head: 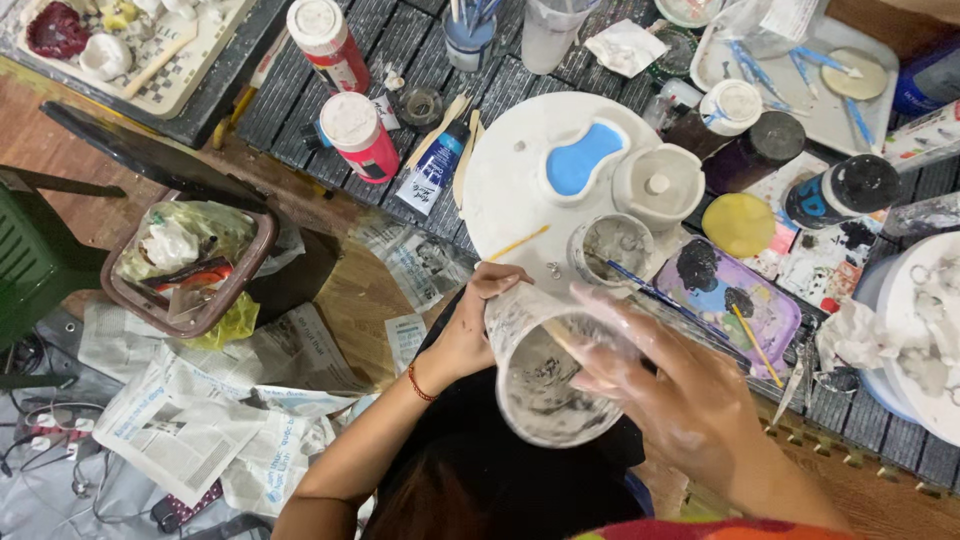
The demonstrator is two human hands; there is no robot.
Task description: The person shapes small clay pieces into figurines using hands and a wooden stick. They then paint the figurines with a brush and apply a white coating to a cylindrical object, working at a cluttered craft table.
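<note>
Head view showed the left hand (465, 335) gripping a plastic cup (545, 365) at lower centre, its inside smeared with grey-white mix (nearly empty). The right hand (690, 400) blurred, fingers clenched on a stick (560, 338) scraping inside; blue filling already sat in the round white mould (520, 170).

A low work surface of dark slatted panels (400, 40) stretches above and to the right of the hands, crowded edge to edge. Left of them, bare wooden flooring (60, 130) shows in warm brown, with crumpled newspaper sheets (180, 420) spread across it lower down. A brown waste bin (190, 265) packed with rubbish stands up and to the left, beside a green plastic stool (30, 260) at the frame's edge. Tangled cables (45, 430) lie at far lower left. Lighting is even and soft.
</note>
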